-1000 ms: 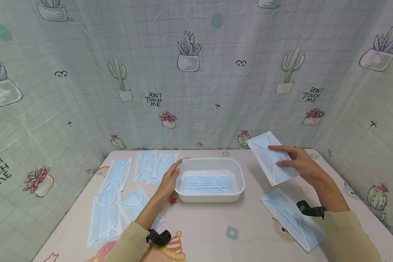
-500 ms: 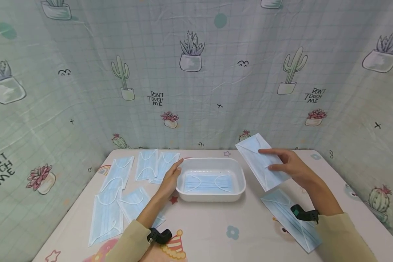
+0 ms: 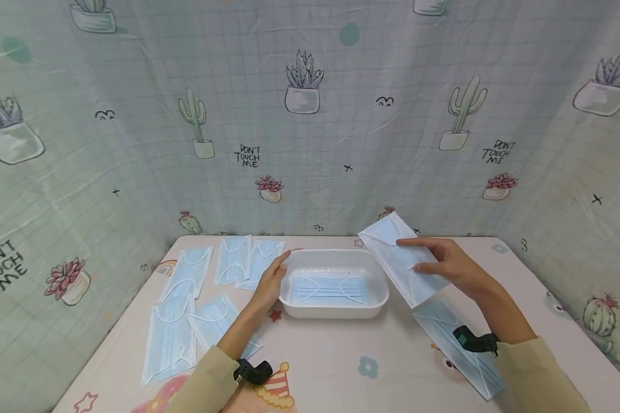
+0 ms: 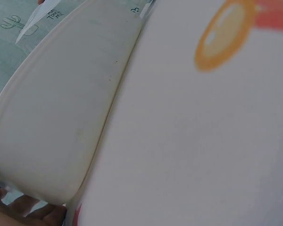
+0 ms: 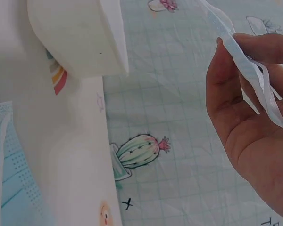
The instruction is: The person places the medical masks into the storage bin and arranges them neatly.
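A white plastic tub [image 3: 336, 312] stands mid-table with a blue face mask [image 3: 329, 289] lying flat inside. My left hand [image 3: 270, 287] holds the tub's left end, thumb at the rim; in the left wrist view its fingers [image 4: 26, 205] curl against the end wall. Beyond the tub's right side, my right hand [image 3: 452, 267] pinches another face mask [image 3: 400, 264], raised above the table and tilted. The right wrist view shows that mask [image 5: 247, 66] edge-on between thumb and fingers. Under the right forearm lies one more face mask [image 3: 457, 344], partly covered by it.
Several face masks [image 3: 170, 338] are spread on the table left of the tub, some overlapping; the left arm partly covers one [image 3: 217, 324]. A patterned curtain [image 3: 310, 143] rises behind the table [image 3: 336, 367] and along both sides.
My right hand has moved left with its mask, bringing it close to the tub's right rim. The left hand keeps its hold on the tub, and the mask inside lies as before.
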`<control>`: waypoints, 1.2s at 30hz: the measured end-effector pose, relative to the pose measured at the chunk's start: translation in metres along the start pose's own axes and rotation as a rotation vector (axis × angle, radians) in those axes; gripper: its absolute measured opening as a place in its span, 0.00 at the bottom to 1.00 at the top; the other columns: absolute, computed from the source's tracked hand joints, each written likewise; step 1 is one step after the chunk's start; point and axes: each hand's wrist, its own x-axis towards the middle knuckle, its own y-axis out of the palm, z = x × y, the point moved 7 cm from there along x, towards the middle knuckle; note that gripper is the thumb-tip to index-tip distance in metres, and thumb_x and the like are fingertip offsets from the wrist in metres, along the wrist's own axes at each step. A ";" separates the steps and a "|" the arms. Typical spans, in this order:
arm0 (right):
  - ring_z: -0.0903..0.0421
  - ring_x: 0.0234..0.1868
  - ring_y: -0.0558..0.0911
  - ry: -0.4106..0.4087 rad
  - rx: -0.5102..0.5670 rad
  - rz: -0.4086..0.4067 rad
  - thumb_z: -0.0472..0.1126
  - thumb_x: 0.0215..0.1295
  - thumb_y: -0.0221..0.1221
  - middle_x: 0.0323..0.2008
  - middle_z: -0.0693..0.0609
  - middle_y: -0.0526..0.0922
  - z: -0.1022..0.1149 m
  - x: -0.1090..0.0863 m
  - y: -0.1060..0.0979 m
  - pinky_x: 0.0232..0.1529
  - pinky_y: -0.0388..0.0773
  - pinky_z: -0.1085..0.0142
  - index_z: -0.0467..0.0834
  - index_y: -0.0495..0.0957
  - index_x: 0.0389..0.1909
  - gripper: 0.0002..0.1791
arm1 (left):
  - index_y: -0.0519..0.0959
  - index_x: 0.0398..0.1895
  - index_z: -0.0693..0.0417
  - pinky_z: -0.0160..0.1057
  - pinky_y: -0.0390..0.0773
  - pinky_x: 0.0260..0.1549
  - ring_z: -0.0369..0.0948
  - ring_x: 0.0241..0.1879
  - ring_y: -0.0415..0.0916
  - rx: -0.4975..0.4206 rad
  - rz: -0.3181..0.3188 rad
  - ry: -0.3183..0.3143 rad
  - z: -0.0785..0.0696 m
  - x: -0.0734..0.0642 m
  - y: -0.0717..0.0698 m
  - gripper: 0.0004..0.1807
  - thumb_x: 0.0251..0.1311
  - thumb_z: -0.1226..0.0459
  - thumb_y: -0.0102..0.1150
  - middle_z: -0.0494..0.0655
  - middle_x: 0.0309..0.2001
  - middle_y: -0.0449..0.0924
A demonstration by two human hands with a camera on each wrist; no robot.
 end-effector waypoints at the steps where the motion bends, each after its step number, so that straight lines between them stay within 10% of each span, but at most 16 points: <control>1: 0.59 0.53 0.80 -0.002 0.000 0.012 0.36 0.68 0.66 0.74 0.34 0.66 0.001 0.001 0.002 0.46 0.85 0.65 0.40 0.74 0.69 0.29 | 0.60 0.81 0.37 0.65 0.47 0.79 0.56 0.82 0.47 0.003 0.001 -0.001 0.000 0.000 0.000 0.26 0.83 0.56 0.37 0.52 0.82 0.54; 23: 0.41 0.58 0.77 -0.004 -0.122 0.242 0.32 0.63 0.65 0.74 0.39 0.70 0.028 0.035 0.054 0.40 0.84 0.62 0.49 0.81 0.64 0.27 | 0.60 0.81 0.38 0.64 0.48 0.79 0.55 0.82 0.49 0.009 0.005 0.014 0.001 0.000 -0.001 0.26 0.83 0.56 0.37 0.52 0.82 0.54; 36: 0.45 0.68 0.73 -0.049 -0.194 0.338 0.27 0.59 0.63 0.71 0.46 0.75 0.039 0.066 0.072 0.59 0.74 0.58 0.55 0.83 0.62 0.31 | 0.62 0.80 0.34 0.64 0.45 0.79 0.55 0.83 0.46 0.030 -0.013 0.000 0.000 -0.001 -0.002 0.26 0.82 0.55 0.38 0.51 0.82 0.54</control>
